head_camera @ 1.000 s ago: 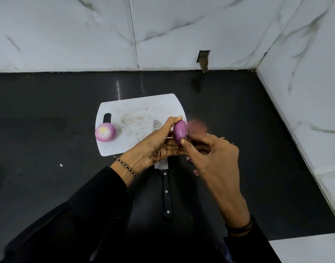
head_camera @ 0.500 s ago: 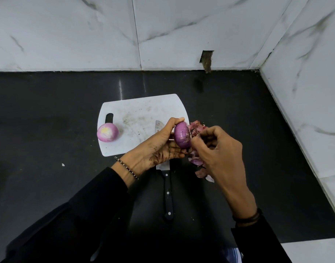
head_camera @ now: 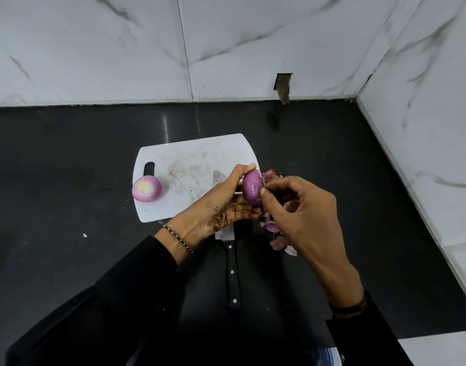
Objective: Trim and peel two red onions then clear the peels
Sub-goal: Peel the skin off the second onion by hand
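Note:
My left hand (head_camera: pixel 218 204) grips a purple red onion (head_camera: pixel 252 186) above the right edge of the white cutting board (head_camera: pixel 189 165). My right hand (head_camera: pixel 303 212) pinches at the onion's right side with thumb and fingertips; a strip of skin shows at its top. A second, peeled onion (head_camera: pixel 146 188) sits on the board's left side by the handle slot. Loose onion peels (head_camera: pixel 275 233) lie on the black counter below and to the right of my hands. A knife (head_camera: pixel 231 262) with a black riveted handle lies under my hands, its blade partly hidden.
The black counter (head_camera: pixel 68 180) ends at white marble walls behind and to the right. A small white scrap (head_camera: pixel 84 235) lies on the counter at the left. A notch (head_camera: pixel 283 87) breaks the back wall's base. A blue-white object (head_camera: pixel 324 356) shows at the bottom edge.
My right hand pulled a peel away to the right, dropped it onto the peel pile, and came back to pinch at the onion. The left hand kept hold of the onion.

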{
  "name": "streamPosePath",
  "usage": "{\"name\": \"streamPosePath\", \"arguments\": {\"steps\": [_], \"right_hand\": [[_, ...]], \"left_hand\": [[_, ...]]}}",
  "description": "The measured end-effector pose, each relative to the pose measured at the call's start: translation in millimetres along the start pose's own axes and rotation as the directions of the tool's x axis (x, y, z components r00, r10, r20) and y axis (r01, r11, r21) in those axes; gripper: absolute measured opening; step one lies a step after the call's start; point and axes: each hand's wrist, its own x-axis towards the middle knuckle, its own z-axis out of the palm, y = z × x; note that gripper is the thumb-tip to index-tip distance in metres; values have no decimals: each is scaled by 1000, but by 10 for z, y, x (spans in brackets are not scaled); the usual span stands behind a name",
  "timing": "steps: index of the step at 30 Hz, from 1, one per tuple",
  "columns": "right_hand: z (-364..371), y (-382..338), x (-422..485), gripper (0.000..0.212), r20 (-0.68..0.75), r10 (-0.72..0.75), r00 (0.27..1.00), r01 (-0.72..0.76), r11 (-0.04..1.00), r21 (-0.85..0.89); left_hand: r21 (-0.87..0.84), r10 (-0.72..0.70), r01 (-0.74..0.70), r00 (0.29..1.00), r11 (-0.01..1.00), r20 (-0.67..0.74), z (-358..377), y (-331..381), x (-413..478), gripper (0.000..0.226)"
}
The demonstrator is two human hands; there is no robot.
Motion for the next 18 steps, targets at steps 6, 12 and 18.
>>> {"name": "streamPosePath", "arguments": {"steps": [6,12,18], "right_hand": [[-24,49,76,24,-41,81,996,-84,993,-86],[-111,114,27,7,-70,118,991,-122,991,-49],[-124,242,-8,10,-114,95,989,-108,987,-119]], "left_hand": [[-38,-31,34,997,999,75,-16,9,-63,63],[-124,-34,60,979,990,200,-87,2,-68,51],[-182,-46,94,967,979,249,-73,9,-72,54]]}}
